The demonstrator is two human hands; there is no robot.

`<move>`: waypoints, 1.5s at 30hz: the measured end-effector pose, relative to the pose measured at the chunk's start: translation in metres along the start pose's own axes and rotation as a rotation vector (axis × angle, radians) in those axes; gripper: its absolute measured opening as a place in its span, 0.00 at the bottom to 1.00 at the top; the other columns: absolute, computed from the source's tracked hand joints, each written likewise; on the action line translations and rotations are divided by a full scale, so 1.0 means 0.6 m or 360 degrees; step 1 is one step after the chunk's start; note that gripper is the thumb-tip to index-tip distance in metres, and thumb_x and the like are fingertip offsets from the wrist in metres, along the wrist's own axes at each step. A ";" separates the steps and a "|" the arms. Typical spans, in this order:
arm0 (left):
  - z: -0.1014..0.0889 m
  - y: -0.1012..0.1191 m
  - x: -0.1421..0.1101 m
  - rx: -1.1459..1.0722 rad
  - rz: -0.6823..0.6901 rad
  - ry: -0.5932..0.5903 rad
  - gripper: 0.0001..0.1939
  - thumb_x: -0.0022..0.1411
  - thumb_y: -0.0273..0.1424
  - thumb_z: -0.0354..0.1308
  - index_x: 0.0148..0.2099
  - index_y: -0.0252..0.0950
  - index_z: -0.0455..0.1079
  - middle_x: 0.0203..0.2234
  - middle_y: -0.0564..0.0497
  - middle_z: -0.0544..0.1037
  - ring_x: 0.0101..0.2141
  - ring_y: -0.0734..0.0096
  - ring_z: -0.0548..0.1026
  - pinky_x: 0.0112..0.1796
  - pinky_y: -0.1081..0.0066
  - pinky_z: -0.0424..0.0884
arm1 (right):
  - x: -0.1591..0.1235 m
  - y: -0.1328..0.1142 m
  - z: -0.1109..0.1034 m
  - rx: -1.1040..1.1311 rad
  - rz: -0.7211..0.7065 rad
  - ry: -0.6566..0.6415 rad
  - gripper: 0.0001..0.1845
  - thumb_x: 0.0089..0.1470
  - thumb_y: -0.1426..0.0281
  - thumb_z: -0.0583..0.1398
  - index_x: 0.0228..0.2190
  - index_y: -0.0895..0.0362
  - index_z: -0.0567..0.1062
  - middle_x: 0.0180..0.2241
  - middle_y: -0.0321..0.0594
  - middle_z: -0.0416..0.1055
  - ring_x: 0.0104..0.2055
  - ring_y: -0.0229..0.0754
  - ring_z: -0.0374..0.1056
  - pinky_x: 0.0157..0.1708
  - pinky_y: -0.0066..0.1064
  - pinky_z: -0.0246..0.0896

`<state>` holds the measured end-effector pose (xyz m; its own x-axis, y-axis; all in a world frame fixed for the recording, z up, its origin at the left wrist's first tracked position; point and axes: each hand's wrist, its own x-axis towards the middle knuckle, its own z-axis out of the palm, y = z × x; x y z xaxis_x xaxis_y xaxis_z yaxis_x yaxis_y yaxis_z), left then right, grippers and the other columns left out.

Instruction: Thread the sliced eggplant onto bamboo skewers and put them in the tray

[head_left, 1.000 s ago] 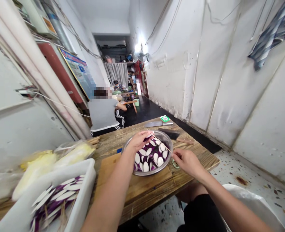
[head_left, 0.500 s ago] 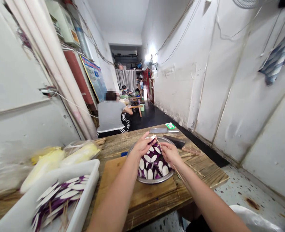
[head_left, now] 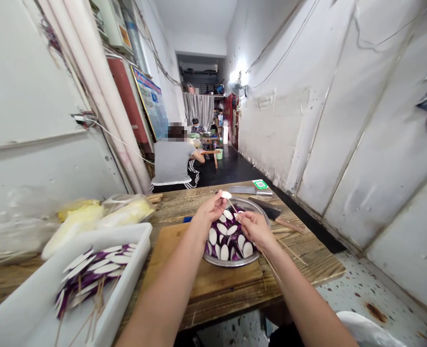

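Note:
My left hand [head_left: 213,208] pinches an eggplant slice [head_left: 226,195], its white oval face showing, above the far-left side of a metal bowl [head_left: 231,264]. Fingers of my right hand [head_left: 254,226] are closed on a thin wooden skewer [head_left: 233,207], which slants up to the slice; its tip meets the slice, but how deep it goes I cannot tell. The bowl holds many purple-skinned slices [head_left: 224,252]. At the left, skewered eggplant slices [head_left: 98,267] lie in a white plastic tub [head_left: 145,241].
Beneath the bowl is a wooden cutting board [head_left: 170,246] on the table. Loose skewers [head_left: 291,250] lie right of my hand. Beyond the bowl are a cleaver [head_left: 238,189] and a dark-bladed knife [head_left: 289,223]. Plastic bags [head_left: 123,212] sit behind the tub. A person [head_left: 173,161] sits ahead.
My right hand has come in from the bowl's right side to beside my left hand. The slice has been raised and its white face now shows. The camera view has shifted.

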<state>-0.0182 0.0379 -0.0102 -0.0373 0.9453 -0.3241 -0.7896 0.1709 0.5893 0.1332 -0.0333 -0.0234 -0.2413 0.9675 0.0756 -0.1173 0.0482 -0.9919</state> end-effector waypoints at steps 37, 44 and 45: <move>-0.007 -0.002 0.010 0.0205 -0.0081 -0.0033 0.14 0.55 0.19 0.55 0.46 0.23 0.66 0.32 0.37 0.76 0.32 0.66 0.77 0.37 0.71 0.74 | 0.014 0.023 -0.002 -0.0350 -0.0132 0.0021 0.18 0.46 0.61 0.53 0.30 0.61 0.74 0.07 0.24 0.46 0.10 0.29 0.40 0.13 0.24 0.34; -0.009 -0.004 0.010 0.0206 -0.0055 -0.0063 0.10 0.57 0.19 0.54 0.43 0.24 0.68 0.34 0.37 0.76 0.37 0.64 0.76 0.40 0.69 0.73 | 0.017 0.026 -0.004 -0.0405 -0.0166 0.0068 0.18 0.46 0.61 0.53 0.29 0.61 0.75 0.08 0.25 0.48 0.11 0.30 0.42 0.13 0.24 0.37; -0.008 -0.004 0.010 0.0205 -0.0054 -0.0059 0.10 0.57 0.18 0.54 0.42 0.24 0.68 0.34 0.36 0.75 0.37 0.63 0.76 0.40 0.69 0.73 | 0.017 0.026 -0.004 -0.0421 -0.0169 0.0074 0.18 0.46 0.61 0.53 0.29 0.61 0.75 0.08 0.25 0.48 0.11 0.30 0.43 0.13 0.24 0.38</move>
<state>-0.0195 0.0416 -0.0171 0.0125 0.9476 -0.3191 -0.7046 0.2348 0.6696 0.1311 -0.0218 -0.0383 -0.1961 0.9636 0.1820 0.1175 0.2073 -0.9712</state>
